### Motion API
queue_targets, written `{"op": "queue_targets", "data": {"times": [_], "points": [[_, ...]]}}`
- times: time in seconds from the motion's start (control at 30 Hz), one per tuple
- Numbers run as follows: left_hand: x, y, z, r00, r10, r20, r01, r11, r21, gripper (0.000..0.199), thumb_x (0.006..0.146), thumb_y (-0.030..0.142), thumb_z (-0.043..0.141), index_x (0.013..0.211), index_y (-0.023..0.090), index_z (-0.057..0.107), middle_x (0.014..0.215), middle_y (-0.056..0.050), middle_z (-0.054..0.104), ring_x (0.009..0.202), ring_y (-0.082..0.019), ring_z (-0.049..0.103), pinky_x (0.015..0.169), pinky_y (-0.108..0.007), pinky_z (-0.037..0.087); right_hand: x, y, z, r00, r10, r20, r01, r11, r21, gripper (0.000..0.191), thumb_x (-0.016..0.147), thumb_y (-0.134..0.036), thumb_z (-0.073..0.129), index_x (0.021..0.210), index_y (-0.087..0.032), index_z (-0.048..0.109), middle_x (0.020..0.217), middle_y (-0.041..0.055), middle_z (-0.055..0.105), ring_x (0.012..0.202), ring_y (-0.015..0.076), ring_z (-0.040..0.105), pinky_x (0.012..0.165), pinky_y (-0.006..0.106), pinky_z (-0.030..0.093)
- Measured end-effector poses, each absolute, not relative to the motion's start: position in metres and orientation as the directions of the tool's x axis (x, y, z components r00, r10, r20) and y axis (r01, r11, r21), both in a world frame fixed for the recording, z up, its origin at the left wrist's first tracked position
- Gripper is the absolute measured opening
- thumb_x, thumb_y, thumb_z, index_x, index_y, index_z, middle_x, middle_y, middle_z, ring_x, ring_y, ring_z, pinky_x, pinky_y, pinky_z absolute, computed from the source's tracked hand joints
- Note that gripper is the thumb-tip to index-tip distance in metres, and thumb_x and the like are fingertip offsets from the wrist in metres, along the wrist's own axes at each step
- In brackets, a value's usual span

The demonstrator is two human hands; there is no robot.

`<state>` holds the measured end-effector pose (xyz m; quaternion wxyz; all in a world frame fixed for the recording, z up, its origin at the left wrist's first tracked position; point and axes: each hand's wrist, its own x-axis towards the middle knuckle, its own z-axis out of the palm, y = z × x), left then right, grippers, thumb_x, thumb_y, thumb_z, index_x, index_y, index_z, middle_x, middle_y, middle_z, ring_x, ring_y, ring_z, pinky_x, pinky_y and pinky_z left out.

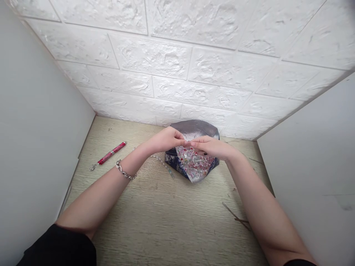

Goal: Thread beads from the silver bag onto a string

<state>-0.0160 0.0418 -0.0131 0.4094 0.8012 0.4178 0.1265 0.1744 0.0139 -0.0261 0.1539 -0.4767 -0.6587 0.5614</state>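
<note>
An open dark blue bag (pixel 177 166) with a silvery lining holds many small pink, white and red beads (pixel 195 162). Over its opening, my left hand (pixel 169 139) and my right hand (pixel 212 147) meet at the fingertips. Both hands are pinched closed; whatever lies between their fingertips is too small to make out. From beneath my left hand, a strand of pale beads (pixel 159 159) runs along the table to the bag's left side. A silver chain bracelet circles my left wrist.
On the wooden table (pixel 155 225), a red pen-like item (pixel 112 153) with a metal end lies at the left. Thin metal scissors or tweezers (pixel 235 216) rest beside my right forearm. A white brick-patterned wall (pixel 169 59) stands behind, with pale panels at both sides.
</note>
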Motion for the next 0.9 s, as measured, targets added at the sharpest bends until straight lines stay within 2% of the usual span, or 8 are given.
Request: {"op": "queue_targets", "data": {"times": [0.17, 0.27, 0.33, 0.47, 0.67, 0.77, 0.9], "points": [[-0.017, 0.043, -0.016, 0.597, 0.79, -0.142, 0.543, -0.267, 0.796, 0.032, 0.069, 0.043, 0.054, 0.07, 0.013, 0.067, 0.051, 0.003, 0.042, 0.048, -0.008, 0.03, 0.047, -0.023, 0.021, 0.176, 0.017, -0.029, -0.491, 0.826, -0.275, 0.395, -0.07, -0.916, 0.022, 0.08, -0.022, 0.043, 0.102, -0.023, 0.048, 0.059, -0.006, 0.043, 0.05, 0.005, 0.041, 0.046, 0.017, 0.03], [-0.016, 0.043, -0.016, 0.59, 0.798, -0.122, 0.51, -0.251, 0.823, 0.03, 0.069, 0.042, 0.055, 0.069, 0.014, 0.067, 0.052, 0.003, 0.043, 0.049, -0.008, 0.031, 0.048, -0.023, 0.022, 0.177, 0.016, -0.025, -0.529, 0.82, -0.217, 0.307, -0.053, -0.95, 0.014, 0.082, -0.021, 0.043, 0.094, -0.022, 0.036, 0.077, -0.004, 0.058, 0.059, 0.0062, 0.054, 0.054, 0.019, 0.039], [-0.015, 0.042, -0.014, 0.568, 0.816, -0.107, 0.487, -0.228, 0.843, 0.028, 0.068, 0.04, 0.056, 0.068, 0.015, 0.067, 0.052, 0.003, 0.044, 0.048, -0.007, 0.031, 0.048, -0.023, 0.022, 0.177, 0.015, -0.023, -0.525, 0.827, -0.201, 0.265, -0.065, -0.962, 0.013, 0.082, -0.024, 0.045, 0.089, -0.021, 0.033, 0.089, -0.0001, 0.061, 0.063, 0.0076, 0.059, 0.056, 0.02, 0.042], [-0.014, 0.039, -0.008, 0.504, 0.855, -0.122, 0.445, -0.136, 0.885, 0.025, 0.068, 0.039, 0.058, 0.065, 0.014, 0.064, 0.045, 0.005, 0.035, 0.042, -0.005, 0.025, 0.044, -0.022, 0.019, 0.178, 0.019, -0.025, -0.53, 0.835, -0.151, 0.127, -0.098, -0.987, 0.019, 0.08, -0.031, 0.052, 0.083, -0.018, 0.038, 0.089, 0.0038, 0.064, 0.067, 0.0106, 0.063, 0.054, 0.018, 0.044], [-0.013, 0.034, -0.003, 0.491, 0.861, -0.132, 0.36, -0.063, 0.931, 0.031, 0.067, 0.045, 0.059, 0.073, 0.015, 0.064, 0.045, 0.007, 0.027, 0.039, -0.003, 0.018, 0.041, -0.022, 0.012, 0.175, 0.027, -0.038, -0.424, 0.905, -0.008, -0.203, -0.104, -0.974, 0.024, 0.066, -0.032, 0.069, 0.076, -0.014, 0.057, 0.072, -0.0002, 0.065, 0.056, 0.0064, 0.06, 0.055, 0.016, 0.047], [-0.012, 0.033, -0.003, 0.5, 0.856, -0.129, 0.328, -0.05, 0.943, 0.034, 0.065, 0.048, 0.06, 0.072, 0.015, 0.063, 0.046, 0.007, 0.026, 0.039, -0.003, 0.018, 0.04, -0.022, 0.011, 0.172, 0.027, -0.041, -0.381, 0.925, -0.003, -0.282, -0.12, -0.952, 0.024, 0.062, -0.031, 0.072, 0.075, -0.014, 0.063, 0.064, -0.0004, 0.064, 0.057, 0.0072, 0.06, 0.058, 0.017, 0.05], [-0.01, 0.033, -0.004, 0.508, 0.851, -0.133, 0.303, -0.032, 0.953, 0.033, 0.066, 0.048, 0.06, 0.07, 0.015, 0.061, 0.046, 0.007, 0.026, 0.039, -0.003, 0.018, 0.04, -0.022, 0.011, 0.17, 0.025, -0.042, -0.348, 0.937, -0.014, -0.323, -0.134, -0.937, 0.024, 0.059, -0.032, 0.074, 0.075, -0.015, 0.066, 0.064, 0.0013, 0.065, 0.06, 0.0093, 0.062, 0.06, 0.019, 0.052]]}}
